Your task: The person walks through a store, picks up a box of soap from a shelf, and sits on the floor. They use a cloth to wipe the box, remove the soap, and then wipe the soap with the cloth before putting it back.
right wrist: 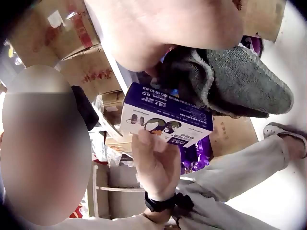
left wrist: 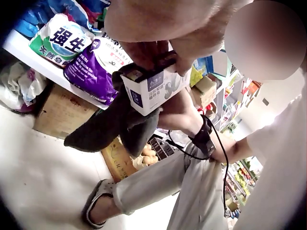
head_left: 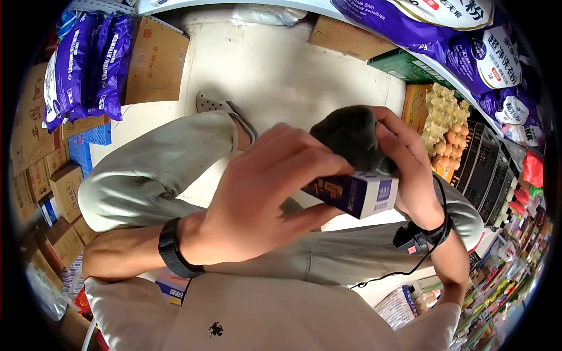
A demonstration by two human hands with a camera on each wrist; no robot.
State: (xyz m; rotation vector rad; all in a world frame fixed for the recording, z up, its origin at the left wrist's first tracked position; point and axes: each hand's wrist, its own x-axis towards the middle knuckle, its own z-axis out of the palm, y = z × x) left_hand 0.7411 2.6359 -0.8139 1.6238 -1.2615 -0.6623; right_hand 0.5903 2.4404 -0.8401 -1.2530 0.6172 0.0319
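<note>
A small purple and white box [head_left: 377,196] is pinched between the thumb and fingers of my left hand [head_left: 257,193], above my lap. Against the box, my right hand [head_left: 410,169] grips a dark grey-green cloth [head_left: 351,134], thumb on top. The left wrist view shows the cloth [left wrist: 103,127] hanging below the box [left wrist: 156,88]. In the right wrist view the box [right wrist: 165,117] is held from below by the left hand [right wrist: 156,165], while the cloth [right wrist: 235,81] droops from the right hand [right wrist: 177,28].
Cardboard boxes [head_left: 155,61] and purple bags [head_left: 88,70] stand at the left. At the right are egg trays [head_left: 439,111] with eggs, black crates [head_left: 483,164] and a shelf with large purple bags [head_left: 497,61]. A cable hangs from the right wrist. Pale floor [head_left: 252,64] lies ahead.
</note>
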